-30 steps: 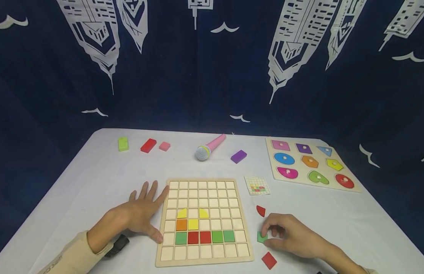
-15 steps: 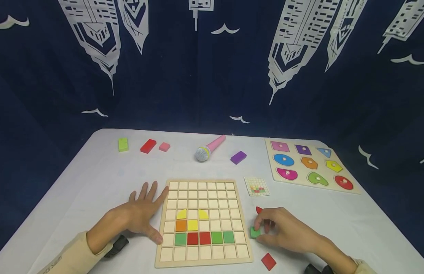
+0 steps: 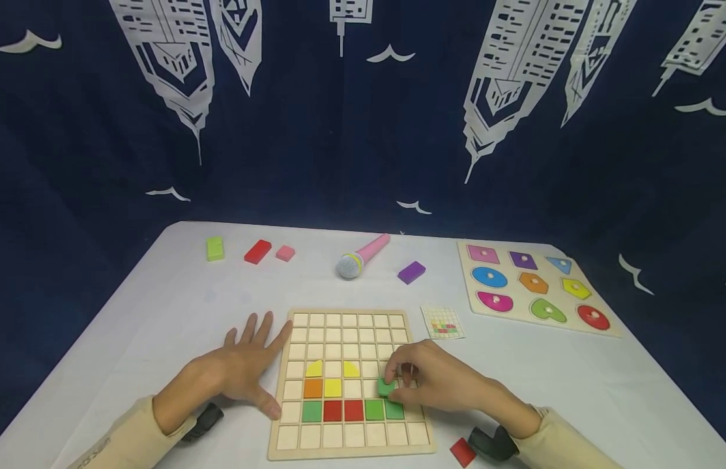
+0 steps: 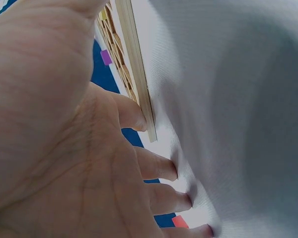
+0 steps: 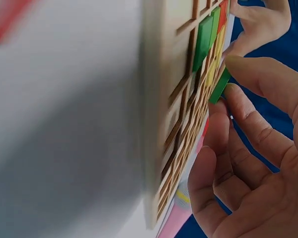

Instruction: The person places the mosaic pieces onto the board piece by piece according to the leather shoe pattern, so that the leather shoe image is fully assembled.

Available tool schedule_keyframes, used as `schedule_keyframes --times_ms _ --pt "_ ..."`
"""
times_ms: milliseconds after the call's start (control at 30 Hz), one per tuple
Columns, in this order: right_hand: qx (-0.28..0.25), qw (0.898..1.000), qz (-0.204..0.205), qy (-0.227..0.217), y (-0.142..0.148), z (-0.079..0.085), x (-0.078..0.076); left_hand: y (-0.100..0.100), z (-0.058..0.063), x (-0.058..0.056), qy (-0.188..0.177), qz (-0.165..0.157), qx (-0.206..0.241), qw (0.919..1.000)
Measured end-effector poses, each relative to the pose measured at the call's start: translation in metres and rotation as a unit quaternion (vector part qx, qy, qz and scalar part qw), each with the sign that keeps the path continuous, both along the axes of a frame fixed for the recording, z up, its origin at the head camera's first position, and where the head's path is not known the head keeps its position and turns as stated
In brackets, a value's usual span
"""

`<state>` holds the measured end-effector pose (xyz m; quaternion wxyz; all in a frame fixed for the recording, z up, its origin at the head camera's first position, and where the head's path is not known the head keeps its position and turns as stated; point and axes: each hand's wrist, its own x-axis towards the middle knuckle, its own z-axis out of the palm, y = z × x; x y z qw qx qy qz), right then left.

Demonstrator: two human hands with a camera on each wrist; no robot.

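A wooden grid board (image 3: 351, 454) lies on the white table. In its cells sit yellow quarter-round pieces, an orange tile (image 3: 313, 389), a yellow tile (image 3: 332, 387) and a row of green and red tiles (image 3: 354, 410). My left hand (image 3: 242, 365) rests spread on the table, its thumb and index finger touching the board's left edge. Between thumb and fingers my right hand (image 3: 445, 378) pinches a green square tile (image 3: 385, 388), over the right part of the grid. The right wrist view shows this green tile (image 5: 220, 86) tilted and raised off the board.
Right of the board lie a small pattern card (image 3: 443, 323) and a red tile (image 3: 463, 452). Farther back are a shape puzzle (image 3: 536, 312), a toy microphone (image 3: 363, 256), a purple block (image 3: 412, 272), a red block (image 3: 258, 251), a pink block (image 3: 285, 253) and a lime block (image 3: 215, 248).
My right hand has lifted the green tile from the table and carried it left over the board. The red quarter-round piece is now hidden by that arm. My left hand stays put.
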<state>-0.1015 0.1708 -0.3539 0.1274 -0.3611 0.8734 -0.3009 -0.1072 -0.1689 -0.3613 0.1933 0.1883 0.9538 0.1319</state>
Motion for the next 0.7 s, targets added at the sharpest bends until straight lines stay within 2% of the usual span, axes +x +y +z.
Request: schedule_keyframes --times_ms 233,433,700 --pt "-0.004 1.0 0.021 -0.003 -0.023 0.002 -0.007 0.001 0.001 0.0 0.008 -0.003 0.0 1.0" --pt "0.0 0.999 0.038 -0.018 -0.038 0.0 -0.009 0.001 0.0 0.0 -0.001 -0.001 -0.002 1.0" --pt "0.022 0.999 0.044 -0.001 -0.048 -0.004 -0.01 0.001 -0.001 0.001 0.002 -0.003 -0.008 1.0"
